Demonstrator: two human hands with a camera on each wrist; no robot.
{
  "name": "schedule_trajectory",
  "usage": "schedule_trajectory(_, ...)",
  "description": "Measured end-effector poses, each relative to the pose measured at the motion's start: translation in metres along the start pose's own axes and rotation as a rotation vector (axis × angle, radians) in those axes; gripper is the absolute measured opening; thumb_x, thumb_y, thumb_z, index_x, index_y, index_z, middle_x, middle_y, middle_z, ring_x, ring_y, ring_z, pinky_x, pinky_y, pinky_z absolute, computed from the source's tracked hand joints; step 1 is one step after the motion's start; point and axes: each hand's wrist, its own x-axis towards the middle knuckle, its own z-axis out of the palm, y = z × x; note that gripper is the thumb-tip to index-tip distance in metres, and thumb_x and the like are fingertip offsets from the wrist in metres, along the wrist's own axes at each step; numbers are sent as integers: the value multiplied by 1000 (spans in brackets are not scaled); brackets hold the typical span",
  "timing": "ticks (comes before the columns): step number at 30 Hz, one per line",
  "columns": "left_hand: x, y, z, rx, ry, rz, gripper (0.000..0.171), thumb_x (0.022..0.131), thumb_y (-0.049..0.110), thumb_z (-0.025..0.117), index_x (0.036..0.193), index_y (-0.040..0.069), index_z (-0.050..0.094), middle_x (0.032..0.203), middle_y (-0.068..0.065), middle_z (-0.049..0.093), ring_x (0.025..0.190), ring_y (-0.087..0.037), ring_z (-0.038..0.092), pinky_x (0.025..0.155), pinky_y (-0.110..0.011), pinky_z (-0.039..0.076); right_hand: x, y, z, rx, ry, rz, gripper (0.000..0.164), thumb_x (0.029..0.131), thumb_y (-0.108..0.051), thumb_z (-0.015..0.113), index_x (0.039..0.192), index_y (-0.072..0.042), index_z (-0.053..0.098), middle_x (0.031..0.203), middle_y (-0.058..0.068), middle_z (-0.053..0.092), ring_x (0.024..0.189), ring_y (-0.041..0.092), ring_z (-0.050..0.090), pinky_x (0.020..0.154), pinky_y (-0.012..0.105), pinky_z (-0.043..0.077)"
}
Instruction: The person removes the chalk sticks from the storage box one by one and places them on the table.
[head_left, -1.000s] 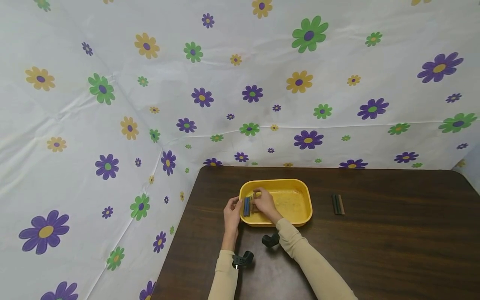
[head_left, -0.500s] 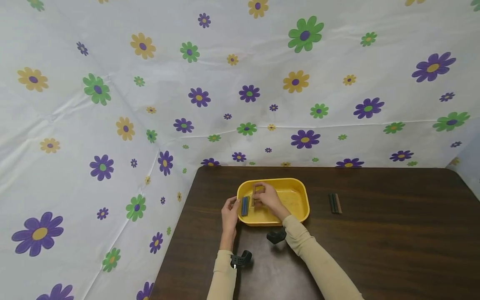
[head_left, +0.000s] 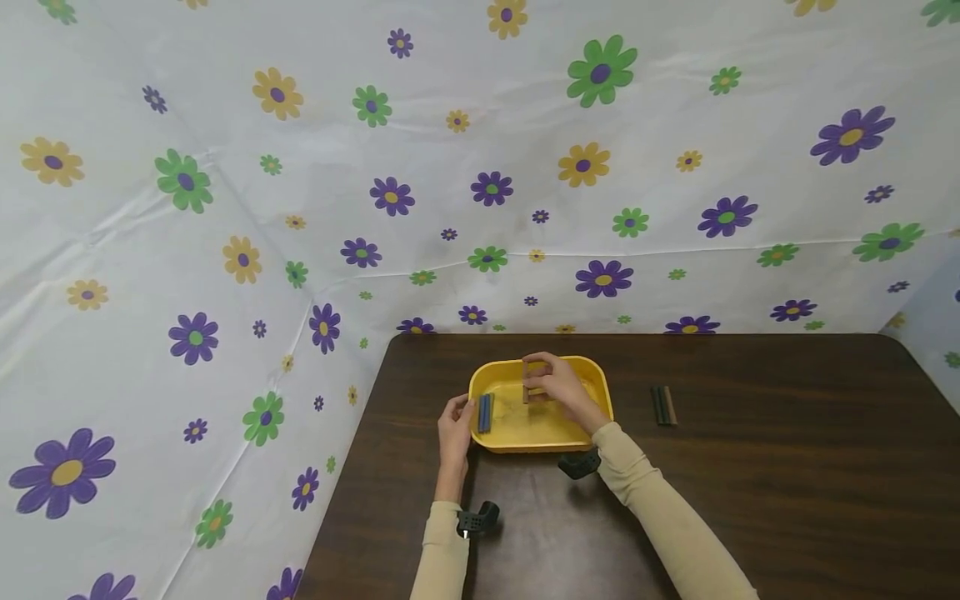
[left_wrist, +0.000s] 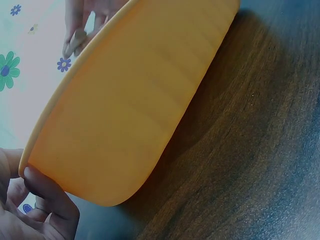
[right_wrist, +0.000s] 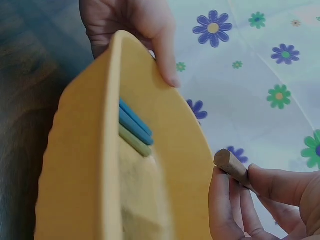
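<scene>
A yellow plastic tub (head_left: 542,433) sits on the table. At its left end my left hand (head_left: 454,429) grips the rim, with the thumb over the edge in the right wrist view. Two blue sticks (right_wrist: 134,122) and an olive stick (right_wrist: 135,141) lie side by side inside, by the left end. Above the tub's back part, my right hand (head_left: 558,387) pinches a brown stick (right_wrist: 231,165) between thumb and fingers. The stick has a flat, many-sided end and is held clear of the tub floor. Whether it is clay or crayon I cannot tell.
On the dark wood table (head_left: 787,467), right of the tub, lie two dark green sticks (head_left: 659,406) and a brown one (head_left: 671,406) in a row. A white flowered sheet (head_left: 420,183) hangs behind and to the left. Each wrist wears a black camera.
My right hand has lifted the brown stick away from the blue and olive sticks and moved it rightward and up. My left hand keeps its hold on the rim.
</scene>
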Motion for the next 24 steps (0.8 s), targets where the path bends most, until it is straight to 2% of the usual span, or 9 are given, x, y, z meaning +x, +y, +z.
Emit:
schedule_trajectory(6,-1,0,0,0,2,-6,28,106,20,62,126,1,68,90,-11,59,56,-11,43,49,-23,37,-8,-6,-19,-31,6,-9,46,99,5,64,144,3,54,126,32,60,100,33,69,86,50,58)
schedule_trajectory(14,-3,2,0,-8,2,-9,29,106,19,62,127,0,67,90,-12,61,56,-12,43,49,-24,37,-16,-12,-42,-10,37,-11,46,99,3,65,144,2,55,130,35,58,100,28,70,86,49,59)
schedule_trajectory(18,-3,2,0,-2,3,-11,29,105,19,63,127,1,67,90,-12,60,56,-12,44,50,-24,38,-19,-14,-52,-11,57,-9,47,100,0,66,145,2,54,129,31,59,100,28,71,85,46,59)
schedule_trajectory(24,-3,2,0,8,4,-13,28,106,21,63,126,2,68,90,-9,58,57,-12,43,50,-24,38,-27,-16,-72,-4,68,-14,49,101,-2,65,148,3,50,117,21,62,97,28,72,83,41,60)
